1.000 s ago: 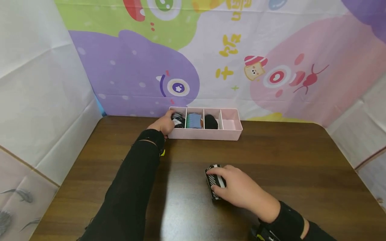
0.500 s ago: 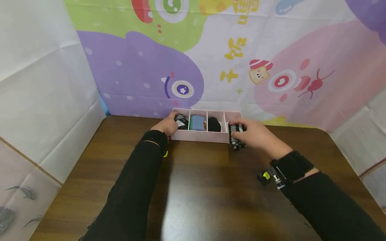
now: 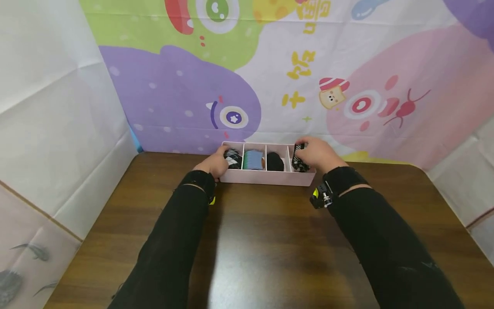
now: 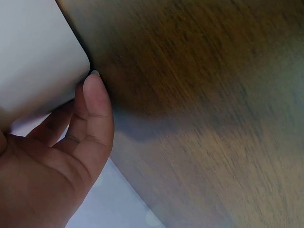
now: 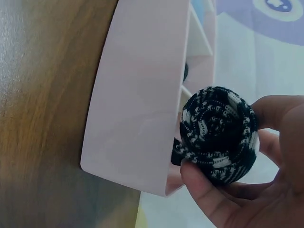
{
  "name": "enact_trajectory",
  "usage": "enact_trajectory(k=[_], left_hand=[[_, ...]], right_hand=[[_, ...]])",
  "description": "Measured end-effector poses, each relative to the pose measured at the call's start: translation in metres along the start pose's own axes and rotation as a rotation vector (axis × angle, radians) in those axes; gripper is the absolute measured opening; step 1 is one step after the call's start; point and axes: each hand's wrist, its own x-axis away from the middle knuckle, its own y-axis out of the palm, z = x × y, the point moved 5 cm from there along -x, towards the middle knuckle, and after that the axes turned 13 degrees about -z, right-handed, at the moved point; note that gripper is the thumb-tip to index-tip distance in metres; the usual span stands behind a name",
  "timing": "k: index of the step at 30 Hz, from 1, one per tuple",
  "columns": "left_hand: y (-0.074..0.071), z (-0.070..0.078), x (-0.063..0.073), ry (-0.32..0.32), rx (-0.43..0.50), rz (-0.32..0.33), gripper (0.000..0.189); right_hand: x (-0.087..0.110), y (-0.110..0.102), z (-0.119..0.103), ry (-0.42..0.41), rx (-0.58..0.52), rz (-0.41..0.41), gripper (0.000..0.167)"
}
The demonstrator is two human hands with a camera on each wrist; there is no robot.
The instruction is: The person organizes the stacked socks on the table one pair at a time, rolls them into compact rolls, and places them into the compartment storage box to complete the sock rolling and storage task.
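Observation:
A pink divided box (image 3: pixel 266 177) stands at the back of the table. My left hand (image 3: pixel 214 164) grips its left end; in the left wrist view the fingers (image 4: pixel 97 102) curl against its corner. My right hand (image 3: pixel 320 155) pinches a rolled-up black and white sock (image 3: pixel 299 159) at the rightmost compartment. In the right wrist view this rolled sock (image 5: pixel 218 135) shows its spiral end, above the box's rim, between thumb and fingers. A black and white argyle rolled sock (image 3: pixel 233 159), a blue rolled one (image 3: pixel 253 159) and a black one (image 3: pixel 275 162) sit in the other compartments.
The brown wooden table (image 3: pixel 262 240) reaches toward me in front of the box. Right behind the box hangs a cartoon-printed cloth (image 3: pixel 185 98). White sheeting (image 3: pixel 65 107) borders the left side.
My right hand has carried the patterned rolled sock from the table's middle, past the box's front right, to the rightmost compartment. The left hand has stayed at the box's left end.

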Motion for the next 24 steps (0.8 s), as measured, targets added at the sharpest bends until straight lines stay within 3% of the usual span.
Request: enact_trajectory(k=[9, 12, 18, 24], left_hand=[[0.0, -0.001, -0.002, 0.009, -0.009, 0.016, 0.071], [-0.001, -0.002, -0.004, 0.003, -0.007, 0.026, 0.07], [-0.001, -0.004, -0.006, -0.006, -0.024, 0.02, 0.07], [0.0, -0.003, -0.005, -0.006, -0.028, 0.021, 0.071]], right_hand=[[-0.01, 0.015, -0.015, 0.019, 0.261, 0.066, 0.047], [-0.015, 0.02, -0.017, 0.033, 0.299, 0.09, 0.05], [-0.018, 0.023, -0.014, 0.113, 0.2, 0.123, 0.066], [-0.018, 0.029, -0.013, 0.138, 0.164, 0.121, 0.067]])
